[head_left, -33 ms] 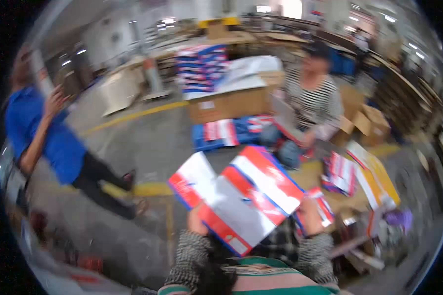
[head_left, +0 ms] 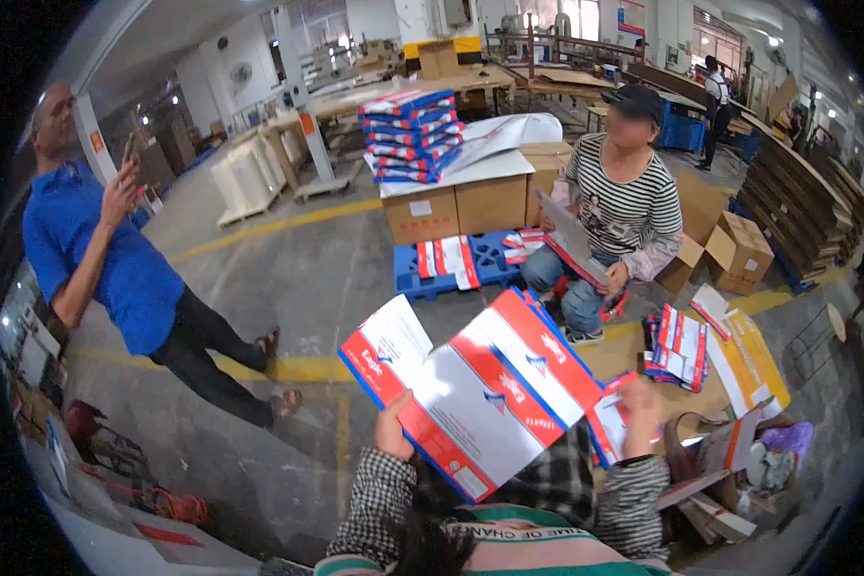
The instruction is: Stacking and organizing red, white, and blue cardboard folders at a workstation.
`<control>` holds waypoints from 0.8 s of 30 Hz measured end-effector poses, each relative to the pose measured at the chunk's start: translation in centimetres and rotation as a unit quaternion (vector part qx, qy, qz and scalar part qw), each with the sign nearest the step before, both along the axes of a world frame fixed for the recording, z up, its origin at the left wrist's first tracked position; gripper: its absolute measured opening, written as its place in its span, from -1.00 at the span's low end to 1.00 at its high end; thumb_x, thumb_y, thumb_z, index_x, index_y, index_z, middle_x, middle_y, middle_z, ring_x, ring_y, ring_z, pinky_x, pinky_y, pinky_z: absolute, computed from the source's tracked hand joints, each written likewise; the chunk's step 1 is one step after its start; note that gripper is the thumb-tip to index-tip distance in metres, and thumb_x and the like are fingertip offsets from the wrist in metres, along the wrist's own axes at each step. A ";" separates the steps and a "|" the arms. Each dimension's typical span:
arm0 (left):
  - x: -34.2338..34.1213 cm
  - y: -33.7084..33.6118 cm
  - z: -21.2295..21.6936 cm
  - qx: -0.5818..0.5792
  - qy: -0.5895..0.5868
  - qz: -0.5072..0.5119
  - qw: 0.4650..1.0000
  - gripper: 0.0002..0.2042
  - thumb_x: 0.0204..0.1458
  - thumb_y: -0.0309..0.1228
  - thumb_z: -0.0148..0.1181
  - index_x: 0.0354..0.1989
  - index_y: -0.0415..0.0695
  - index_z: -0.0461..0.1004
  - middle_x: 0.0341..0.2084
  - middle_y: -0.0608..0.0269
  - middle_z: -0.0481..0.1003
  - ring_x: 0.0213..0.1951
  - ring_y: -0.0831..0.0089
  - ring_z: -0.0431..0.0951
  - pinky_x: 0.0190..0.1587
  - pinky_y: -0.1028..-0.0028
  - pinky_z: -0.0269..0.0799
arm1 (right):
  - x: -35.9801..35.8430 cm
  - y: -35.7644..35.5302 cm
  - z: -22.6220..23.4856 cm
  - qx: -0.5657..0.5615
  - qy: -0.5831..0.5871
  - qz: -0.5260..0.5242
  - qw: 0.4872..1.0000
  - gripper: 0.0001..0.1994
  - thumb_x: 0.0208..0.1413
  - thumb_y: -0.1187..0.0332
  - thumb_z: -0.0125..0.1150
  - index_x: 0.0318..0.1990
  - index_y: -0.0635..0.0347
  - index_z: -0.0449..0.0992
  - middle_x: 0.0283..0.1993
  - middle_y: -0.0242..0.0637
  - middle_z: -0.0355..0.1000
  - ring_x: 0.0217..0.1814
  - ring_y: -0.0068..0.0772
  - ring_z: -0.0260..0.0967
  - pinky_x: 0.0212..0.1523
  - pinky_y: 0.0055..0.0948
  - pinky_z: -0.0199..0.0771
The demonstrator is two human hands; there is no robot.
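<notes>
Red-white flat carton (head_left: 470, 384) held slanting, upper-left to lower-right.

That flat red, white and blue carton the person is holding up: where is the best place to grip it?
Probably by its two opposite edges, from below. The flat carton is wide, thin and tilted, so one hand would let it flop. The left hand pinches the lower left edge; the right hand is at the right side.

A flat, unfolded red, white and blue carton blank (head_left: 470, 389), tilted, held up above the floor by both lower edges.
</notes>
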State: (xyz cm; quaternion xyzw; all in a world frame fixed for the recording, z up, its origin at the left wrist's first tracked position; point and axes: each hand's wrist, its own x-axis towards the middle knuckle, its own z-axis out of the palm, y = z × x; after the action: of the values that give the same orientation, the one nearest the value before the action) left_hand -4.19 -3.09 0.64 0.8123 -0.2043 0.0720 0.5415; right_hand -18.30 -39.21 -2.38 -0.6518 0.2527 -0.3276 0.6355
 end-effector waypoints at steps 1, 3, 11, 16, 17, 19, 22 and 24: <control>0.6 0.4 0.0 -0.267 0.195 0.023 0.944 -0.70 -0.05 -0.45 0.07 -0.11 -0.27 0.35 -0.23 0.11 0.46 -0.19 0.26 0.46 -0.09 0.31 0.35 | 1.5 1.4 4.1 0.048 -0.096 -0.109 0.988 -0.75 0.17 0.24 -0.11 -0.34 0.25 0.36 -0.38 -0.30 0.34 -0.25 -0.50 0.35 -0.19 -0.51 0.35; 0.7 2.2 -0.1 -0.505 0.359 0.056 0.783 -0.75 -0.10 -0.53 0.10 -0.19 -0.28 0.41 -0.30 0.11 0.48 -0.25 0.30 0.49 -0.14 0.36 0.38 | 4.4 4.8 9.5 -0.007 -0.144 -0.067 0.987 -0.80 0.14 0.35 -0.02 -0.23 0.34 0.33 -0.28 -0.25 0.39 -0.16 -0.50 0.33 -0.11 -0.54 0.31; -2.3 -1.3 3.0 -0.210 0.257 -0.072 0.941 -0.66 -0.21 -0.45 0.28 -0.20 -0.24 0.41 -0.36 0.23 0.49 -0.30 0.49 0.46 -0.19 0.48 0.37 | 11.8 11.6 14.4 -0.274 0.225 0.634 0.687 -0.51 -0.10 0.18 0.25 -0.05 0.30 0.36 -0.08 -0.05 0.39 -0.05 -0.22 0.34 -0.01 -0.37 0.30; -2.4 -1.4 2.9 -0.167 0.236 -0.103 0.952 -0.55 -0.17 -0.33 0.30 -0.08 -0.24 0.36 -0.25 0.22 0.47 -0.18 0.49 0.42 -0.10 0.47 0.34 | 12.1 12.7 10.9 -0.079 0.150 0.663 0.729 -0.47 -0.13 0.47 0.27 0.06 0.28 0.24 -0.02 -0.22 0.36 0.02 -0.37 0.26 0.06 -0.38 0.23; -2.3 -1.3 3.0 -0.146 0.260 -0.135 0.945 -0.52 -0.16 -0.32 0.30 -0.05 -0.23 0.33 -0.23 0.22 0.46 -0.17 0.50 0.42 -0.09 0.48 0.33 | 11.8 12.7 10.7 -0.093 0.154 0.659 0.730 -0.46 -0.13 0.48 0.26 0.07 0.27 0.23 0.00 -0.22 0.34 0.04 -0.37 0.24 0.07 -0.38 0.21; -1.7 -0.7 3.7 -0.059 0.270 -0.183 0.944 -0.43 -0.16 -0.29 0.31 0.04 -0.22 0.23 -0.19 0.22 0.43 -0.15 0.51 0.40 -0.05 0.47 0.30 | 12.0 12.8 10.9 -0.109 0.155 0.661 0.726 -0.44 -0.13 0.49 0.26 0.09 0.25 0.21 0.02 -0.22 0.32 0.06 -0.38 0.23 0.09 -0.38 0.19; -1.1 -1.4 5.5 -0.181 0.275 -0.156 0.931 -0.39 -0.16 -0.28 0.30 0.05 -0.25 0.18 -0.17 0.20 0.41 -0.15 0.52 0.39 -0.04 0.44 0.29 | 11.9 12.7 11.3 -0.087 0.168 0.688 0.700 -0.42 -0.13 0.48 0.26 0.10 0.24 0.19 0.04 -0.22 0.30 0.08 -0.36 0.21 0.10 -0.38 0.18; -1.5 -2.8 5.2 -0.219 0.226 -0.155 0.937 -0.37 -0.17 -0.26 0.31 0.04 -0.27 0.16 -0.18 0.16 0.40 -0.14 0.47 0.39 -0.04 0.42 0.29 | 12.1 12.8 11.1 -0.169 0.154 0.675 0.702 -0.46 -0.11 0.45 0.26 0.08 0.23 0.23 0.01 -0.22 0.33 0.06 -0.35 0.24 0.08 -0.37 0.21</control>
State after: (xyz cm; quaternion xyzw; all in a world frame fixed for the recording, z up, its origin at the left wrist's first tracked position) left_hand -5.69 -5.86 5.84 0.6271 -0.1786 -0.1555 0.7421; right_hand -6.23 -26.40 8.75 -0.7858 -0.2203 0.2563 0.5180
